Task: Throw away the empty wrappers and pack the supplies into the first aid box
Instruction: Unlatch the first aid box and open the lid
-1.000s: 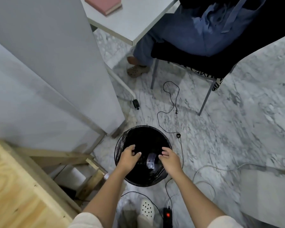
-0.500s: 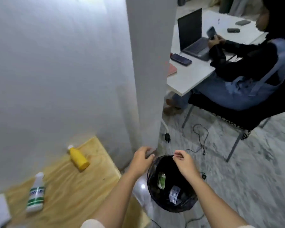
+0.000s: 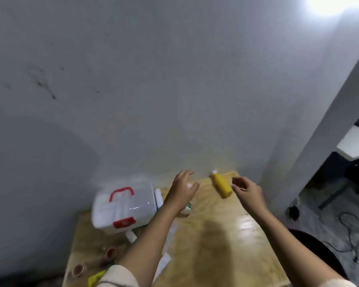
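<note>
Two bare hands of ours hang over the wooden table [image 3: 216,235], which fills the lower middle of the blurry view against a grey wall [image 3: 153,79]. The white first aid box [image 3: 123,206] with its red handle and latch sits shut at about 9 o'clock from the left hand [image 3: 181,190], and a yellow bottle [image 3: 222,185] lies on its side between the hands near the wall, around 11 o'clock from the right hand [image 3: 248,189]. Left hand's spread wide and empty, right one's loosely curled, holding nothing, and some small rolls [image 3: 110,252] sit at the table's 7 o'clock corner.
</note>
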